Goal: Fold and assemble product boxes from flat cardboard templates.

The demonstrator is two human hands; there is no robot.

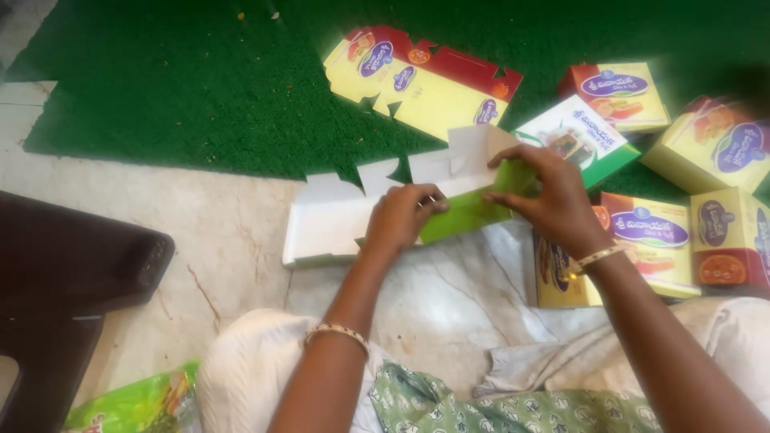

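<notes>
So the person's got a flat green-and-white carton blank lying on the marble floor, right at the edge of the green mat. Left hand pinches down on the green panel near the middle, right hand grips the flap end around 3 o'clock from it. Hands are apart, both clamped on the cardboard. Another yellow-red flat blank sits at 12 o'clock, folded yellow boxes stacked off to 2–3 o'clock.
</notes>
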